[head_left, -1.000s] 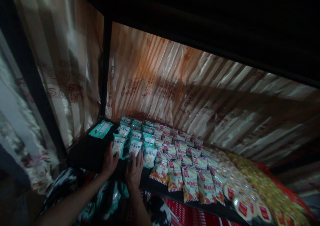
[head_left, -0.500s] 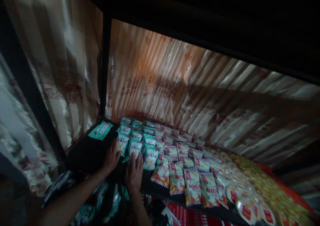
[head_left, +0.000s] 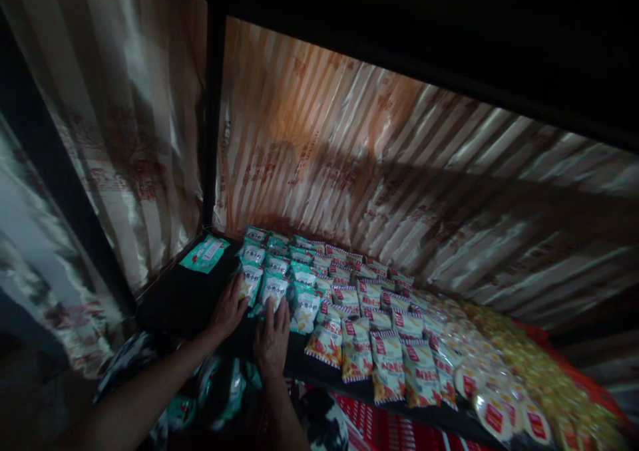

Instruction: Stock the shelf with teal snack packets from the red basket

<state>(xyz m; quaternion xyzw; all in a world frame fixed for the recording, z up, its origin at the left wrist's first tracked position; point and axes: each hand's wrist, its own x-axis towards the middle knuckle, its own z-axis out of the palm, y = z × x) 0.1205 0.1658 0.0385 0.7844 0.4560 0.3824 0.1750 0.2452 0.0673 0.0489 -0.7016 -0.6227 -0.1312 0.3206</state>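
Observation:
Rows of small teal-and-white snack packets stand on a black shelf point(head_left: 172, 304). My left hand point(head_left: 228, 311) rests its outstretched fingers against the lower left side of the front-left snack packet point(head_left: 252, 279). Beside it, my right hand point(head_left: 272, 341) has its fingers laid on the bottom of the middle front snack packet point(head_left: 274, 286). Both hands look open, though their thumbs are hard to make out in the dim light. To the right of my right hand leans another teal snack packet point(head_left: 305, 310).
A larger teal bag point(head_left: 204, 254) lies flat in the left back corner. Striped-edge snack bags point(head_left: 388, 364), round wrapped pieces point(head_left: 493, 416) and yellow-wrapped items point(head_left: 544, 384) fill the right side. More teal packets point(head_left: 232, 391) sit below, near my lap. A dark post point(head_left: 213, 118) and patterned sheeting point(head_left: 324, 132) enclose the shelf.
The camera view has shifted slightly, so the packets sit a little higher and further right. Both hands stay at the same front packets, with little movement.

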